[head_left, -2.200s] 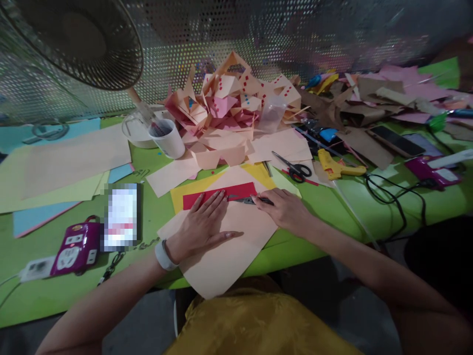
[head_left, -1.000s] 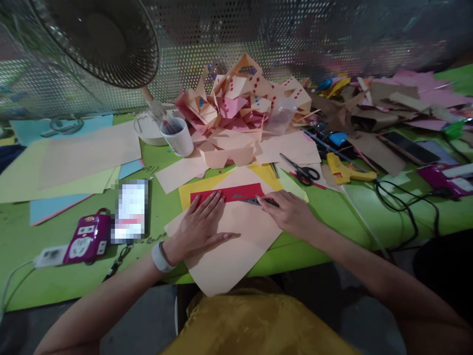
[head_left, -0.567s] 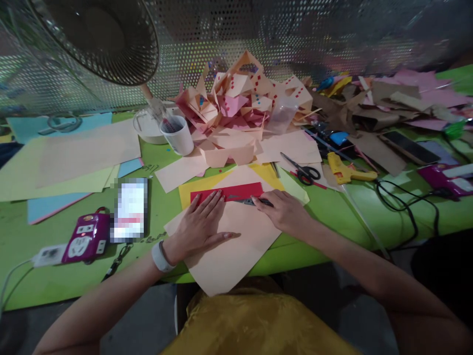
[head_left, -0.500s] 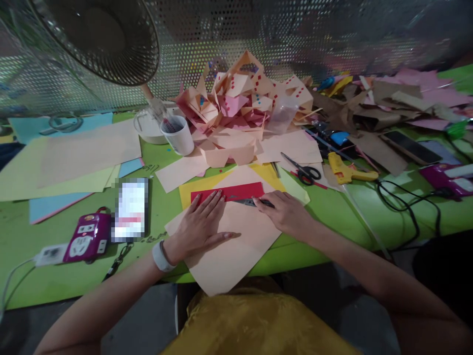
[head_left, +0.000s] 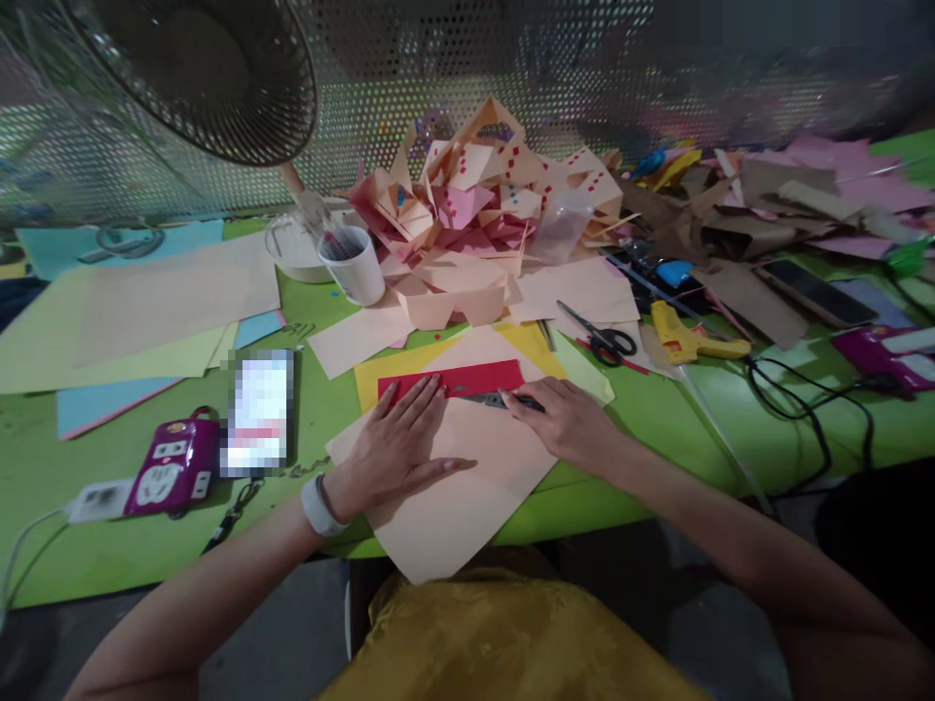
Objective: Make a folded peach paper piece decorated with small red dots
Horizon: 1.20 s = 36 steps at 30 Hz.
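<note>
Half-done at most, seemingly: pressing near-whole red strip under spread-fingered left hand at seven o'clock, pinching dark tool in right hand at four.

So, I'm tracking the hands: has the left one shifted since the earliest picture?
Yes, slightly left: the left hand now lies nearer the left end of the red strip, which seems unmoved against the cup.

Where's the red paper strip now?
In the head view, the red paper strip lies just left of centre, partly under the left hand, with the dark tool in the right hand at its near edge.
</note>
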### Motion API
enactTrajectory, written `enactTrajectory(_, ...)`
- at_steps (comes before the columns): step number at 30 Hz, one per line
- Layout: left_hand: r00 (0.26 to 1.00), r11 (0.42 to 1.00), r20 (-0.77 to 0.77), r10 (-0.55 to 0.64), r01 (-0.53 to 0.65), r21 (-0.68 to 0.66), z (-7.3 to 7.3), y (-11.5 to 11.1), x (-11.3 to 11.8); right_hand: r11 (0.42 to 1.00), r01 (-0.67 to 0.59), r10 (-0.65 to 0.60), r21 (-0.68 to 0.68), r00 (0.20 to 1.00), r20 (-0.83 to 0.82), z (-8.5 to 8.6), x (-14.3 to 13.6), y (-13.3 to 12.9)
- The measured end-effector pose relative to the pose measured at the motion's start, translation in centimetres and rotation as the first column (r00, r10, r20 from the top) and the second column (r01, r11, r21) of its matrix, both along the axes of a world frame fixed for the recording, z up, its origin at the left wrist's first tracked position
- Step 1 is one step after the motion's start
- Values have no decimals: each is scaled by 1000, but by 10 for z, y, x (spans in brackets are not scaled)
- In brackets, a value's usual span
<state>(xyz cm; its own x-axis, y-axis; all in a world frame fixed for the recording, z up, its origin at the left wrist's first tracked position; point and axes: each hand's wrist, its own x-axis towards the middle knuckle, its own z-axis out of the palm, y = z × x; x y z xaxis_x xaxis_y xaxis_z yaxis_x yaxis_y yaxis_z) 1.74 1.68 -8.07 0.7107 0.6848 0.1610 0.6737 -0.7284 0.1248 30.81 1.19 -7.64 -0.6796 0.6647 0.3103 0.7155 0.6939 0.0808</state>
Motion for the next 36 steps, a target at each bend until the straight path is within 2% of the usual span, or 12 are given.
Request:
enactTrajectory(15,1000,1000,11,-16,16,6,-6,0,-3,1000,7,-7,-4,1000,-12,0,-9,-2)
enactTrajectory(21,1000,1000,6,-10,10,-3,-5,0,-3,998,55,-55,-38,998,16,-3,-15,-1)
enactTrajectory(31,999,999,22,-41,41,-13,0,1,-5,999,19,-19,-33,1000,-10,-1,-12,1)
enactTrajectory(36,999,999,4,45,-45,-4,5,-2,-19,999,10,-10,-32,1000,2,-3,-11,1)
